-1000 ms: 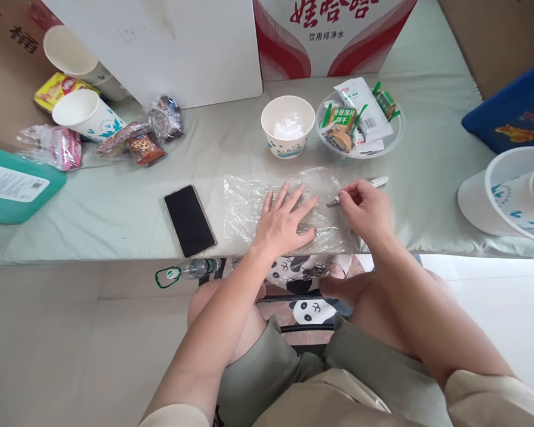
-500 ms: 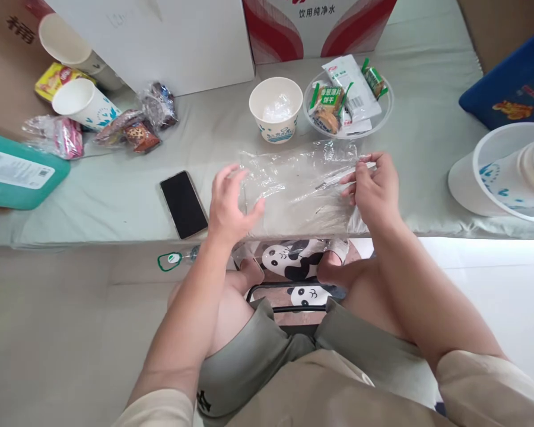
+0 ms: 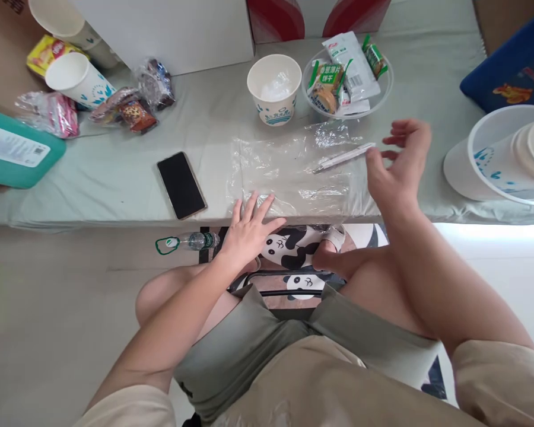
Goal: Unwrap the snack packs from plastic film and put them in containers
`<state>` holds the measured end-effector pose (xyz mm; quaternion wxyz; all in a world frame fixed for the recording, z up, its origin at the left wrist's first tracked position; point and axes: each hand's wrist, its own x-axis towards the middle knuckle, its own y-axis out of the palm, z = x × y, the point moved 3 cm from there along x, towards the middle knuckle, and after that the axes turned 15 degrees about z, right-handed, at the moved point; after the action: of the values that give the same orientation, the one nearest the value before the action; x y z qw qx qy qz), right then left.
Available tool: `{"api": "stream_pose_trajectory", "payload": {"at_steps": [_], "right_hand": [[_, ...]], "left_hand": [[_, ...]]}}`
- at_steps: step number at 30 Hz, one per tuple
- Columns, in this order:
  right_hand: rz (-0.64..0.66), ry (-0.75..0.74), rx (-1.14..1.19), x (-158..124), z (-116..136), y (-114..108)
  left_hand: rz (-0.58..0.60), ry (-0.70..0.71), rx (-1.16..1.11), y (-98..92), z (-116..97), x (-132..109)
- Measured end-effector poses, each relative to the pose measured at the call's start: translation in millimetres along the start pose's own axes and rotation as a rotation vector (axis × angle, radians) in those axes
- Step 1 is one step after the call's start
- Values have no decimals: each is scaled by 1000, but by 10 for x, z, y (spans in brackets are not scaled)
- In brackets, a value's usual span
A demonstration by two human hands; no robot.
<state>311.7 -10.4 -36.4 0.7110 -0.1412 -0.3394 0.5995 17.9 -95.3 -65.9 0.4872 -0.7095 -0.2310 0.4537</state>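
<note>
A clear plastic bag (image 3: 289, 172) lies flat along the front of the cloth-covered table. My left hand (image 3: 249, 234) rests on its front left part, palm down with fingers spread. On the bag's right side lies a slim white pen (image 3: 345, 158), its pointed end toward the left. Beside the pen's right end is my right hand (image 3: 400, 160), fingers apart and curved, the thumb close to the pen. Whether the thumb touches it I cannot tell. Behind the bag stand a paper cup (image 3: 273, 112) with crumpled clear plastic inside and a clear bowl (image 3: 385, 101) of wrapped snacks.
A black phone (image 3: 181, 185) lies left of the bag. Further left are wrapped snacks (image 3: 137, 112), a tilted paper cup (image 3: 80, 80) and a teal container (image 3: 22, 148). A clear tub (image 3: 458, 172) with paper cups stands right. Boxes line the back.
My left hand has come down onto the bag's front left part. My right hand has moved right, off the bag, its fingers spreading. The bag now lies flatter, with the pen visible on it.
</note>
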Motion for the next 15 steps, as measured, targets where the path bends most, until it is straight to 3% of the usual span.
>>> {"api": "stream_pose_trajectory", "payload": {"at_steps": [2,5,7,10,15], "right_hand": [[45,-201,-128,-136,193,-69],[375,-498,-227,-392,454,70],[605,-601,-303,-589,578,266],[755,-532,-503,-857,679,568],[683,-403,-630,-1145,713,891]], "left_hand": [[-40,-16,-20,34,-16,58],[-124,-52,-68,116,-51,149],[-197,-78,-108,168,-54,197],[-272,-102,-150,190,-42,224],[-288,-85,-202,36,-95,108]]}}
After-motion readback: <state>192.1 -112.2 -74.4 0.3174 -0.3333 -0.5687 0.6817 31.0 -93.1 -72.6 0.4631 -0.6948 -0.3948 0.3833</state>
